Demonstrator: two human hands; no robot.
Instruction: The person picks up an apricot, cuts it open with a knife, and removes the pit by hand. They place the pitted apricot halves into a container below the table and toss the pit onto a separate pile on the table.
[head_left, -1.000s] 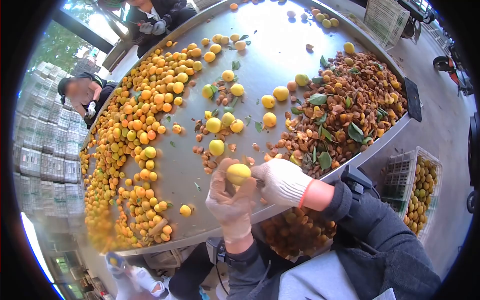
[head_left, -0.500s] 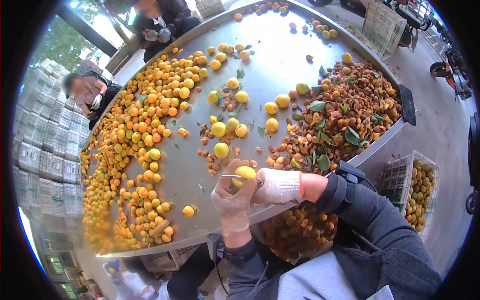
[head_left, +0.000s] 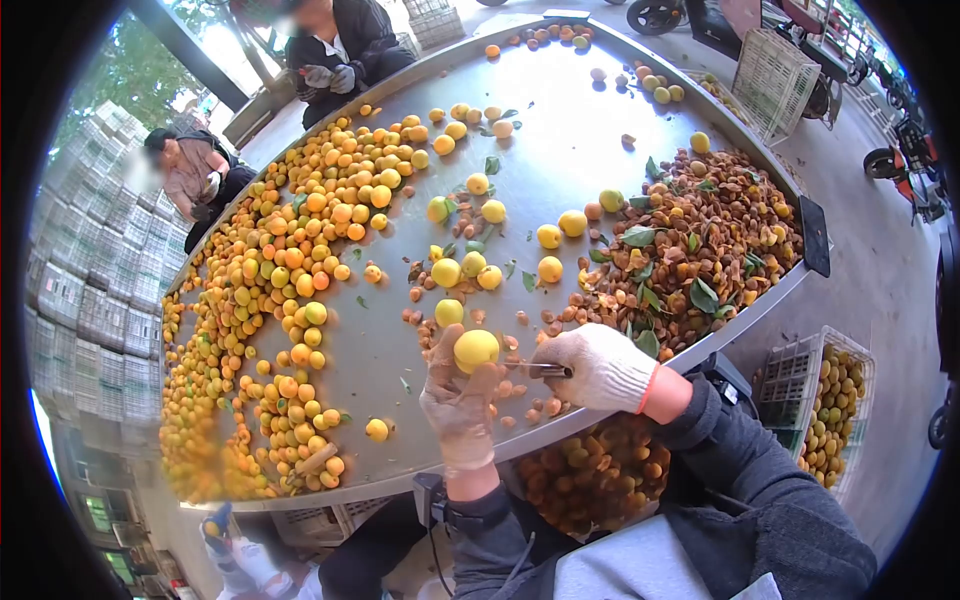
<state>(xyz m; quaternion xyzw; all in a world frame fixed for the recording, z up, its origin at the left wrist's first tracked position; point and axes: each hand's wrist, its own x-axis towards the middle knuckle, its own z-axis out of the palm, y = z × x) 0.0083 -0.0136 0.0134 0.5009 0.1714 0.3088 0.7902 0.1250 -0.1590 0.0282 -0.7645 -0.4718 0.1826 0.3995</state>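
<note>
My left hand [head_left: 458, 418], in a thin pale glove, is closed around a yellow apricot [head_left: 476, 351] near the table's front edge. Just right of it, my right hand [head_left: 602, 370] wears a white knit glove with an orange cuff. It grips a thin metal tool [head_left: 550, 370] with a dark end, whose slim tip points at the apricot. Beneath and beyond my hands lie loose apricot pits [head_left: 505, 392] and several whole apricots, among them a yellow-green one [head_left: 449, 312].
A metal table [head_left: 390, 345] holds a mass of whole apricots [head_left: 290, 265] on the left and a heap of pits, scraps and leaves [head_left: 690, 260] on the right. A filled crate [head_left: 790, 385] stands right, a container of apricots [head_left: 590, 475] below. Two people work across the table.
My right hand has drawn away rightwards from the apricot, bringing the tool out from across it. The apricot now sits higher and more exposed in my left hand. The view has shifted slightly.
</note>
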